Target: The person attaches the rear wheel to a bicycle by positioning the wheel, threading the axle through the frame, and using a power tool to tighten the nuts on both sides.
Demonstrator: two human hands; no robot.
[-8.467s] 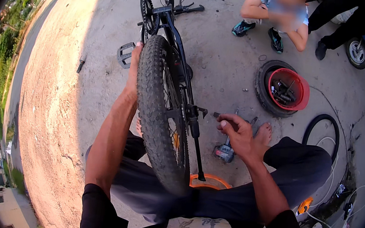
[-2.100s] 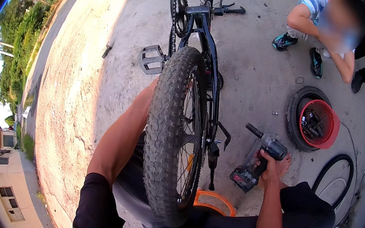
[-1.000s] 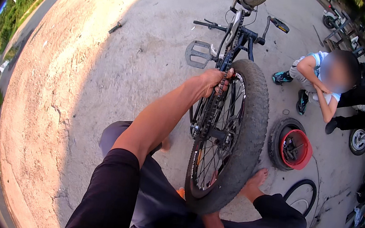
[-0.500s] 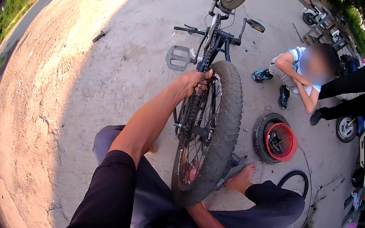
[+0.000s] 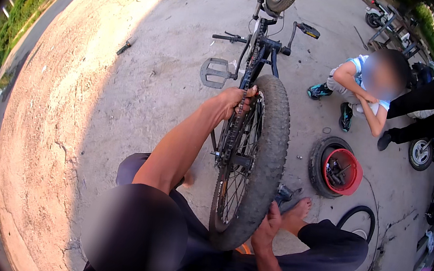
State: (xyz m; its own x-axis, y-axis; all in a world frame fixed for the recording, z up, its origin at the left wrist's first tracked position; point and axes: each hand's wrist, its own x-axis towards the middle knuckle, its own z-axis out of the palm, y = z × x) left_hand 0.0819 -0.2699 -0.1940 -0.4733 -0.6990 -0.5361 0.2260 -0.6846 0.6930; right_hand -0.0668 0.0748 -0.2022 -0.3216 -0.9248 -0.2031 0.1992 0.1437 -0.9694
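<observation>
Left hand (image 5: 235,101) — fingers curled around the chain (image 5: 234,132) at the top of the upturned bicycle's rear wheel (image 5: 254,162). Right hand (image 5: 266,229) — fingers pressed together, flat against the knobby tyre's lower right side. Wheel stands upright between both hands. Power drill (image 5: 283,193) lies on the concrete just above the right fingers; red tub (image 5: 343,173) inside a loose tyre farther right.

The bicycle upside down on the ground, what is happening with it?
A person sits on the concrete ground with an upturned bicycle between the legs. The left hand grips the chain beside the knobby rear tyre, and the right hand rests against the tyre's lower edge. A red tub of tools sits inside a loose tyre nearby. Another person crouches further off.
</observation>
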